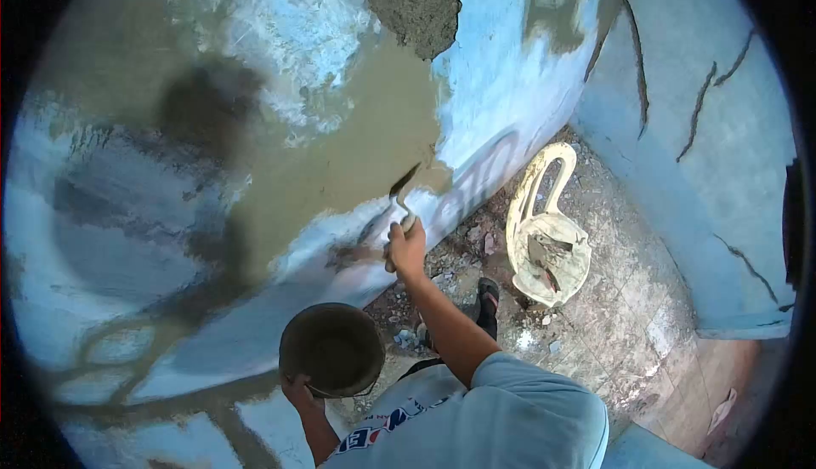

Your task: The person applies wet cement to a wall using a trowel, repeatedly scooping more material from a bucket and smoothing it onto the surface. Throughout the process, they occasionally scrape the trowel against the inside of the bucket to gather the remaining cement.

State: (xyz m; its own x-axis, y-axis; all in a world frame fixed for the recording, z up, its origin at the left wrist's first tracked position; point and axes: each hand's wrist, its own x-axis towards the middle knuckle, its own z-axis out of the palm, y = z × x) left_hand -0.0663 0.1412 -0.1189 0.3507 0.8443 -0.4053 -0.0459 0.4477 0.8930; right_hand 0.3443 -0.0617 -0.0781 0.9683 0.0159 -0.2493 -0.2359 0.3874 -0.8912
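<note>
My right hand [406, 250] is closed around the handle of a trowel [405, 181]. Its narrow blade is seen edge-on, at the lower border of a grey-brown plaster patch [374, 142] on the blue wall [484, 52]. Lower down, my left hand [299, 391] grips the near rim of a round, dark bucket [331, 346] close to the wall. The inside of the bucket is in shade, grey-brown like the plaster.
A cream plastic chair [580, 267] with dark tools [546, 256] on its seat stands on the debris-strewn floor [620, 333]. At right, a second blue wall [680, 44] has long cracks. Rough mortar [416, 1] shows at the top. My sandalled foot [488, 297] is near the wall.
</note>
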